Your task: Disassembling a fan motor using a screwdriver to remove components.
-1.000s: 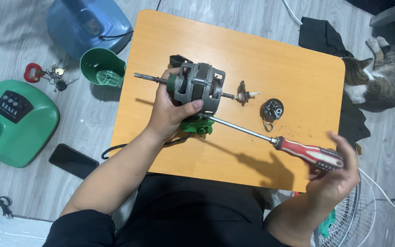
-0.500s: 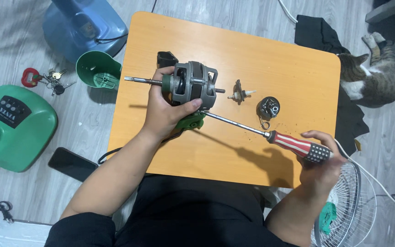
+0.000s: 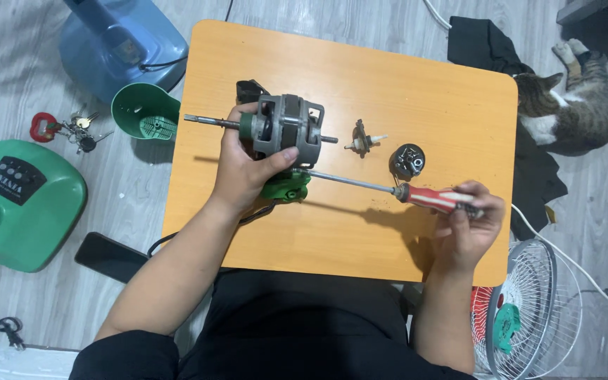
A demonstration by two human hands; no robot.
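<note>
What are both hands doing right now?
Left hand: closed on the grey metal fan motor.
Right hand: closed on the long red-handled screwdriver.

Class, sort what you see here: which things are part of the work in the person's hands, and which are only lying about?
In the work:
- left hand gripping the grey motor
- green bracket under it
- right hand holding the red-handled screwdriver
- small round cap with screws
- small metal part

Lying about:
- keys
- cat
- black phone
- black cloth
</note>
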